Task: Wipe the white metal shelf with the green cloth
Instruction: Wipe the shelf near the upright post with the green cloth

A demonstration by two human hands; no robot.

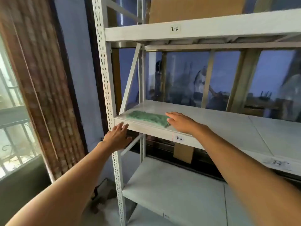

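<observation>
The cloth (147, 117) was spread flat at the shelf's (211, 121) front left corner. The right hand (180, 122) was laid flat, fingers extended, its fingertips touching the cloth's right end; nothing was gripped. The left hand (118, 138) was held open by the front edge, near the post (105, 79), holding nothing. With so little of the cloth pinned, it could be bunched or slid out from under the palm, and could be pushed off the open left edge by a leftward stroke.
</observation>
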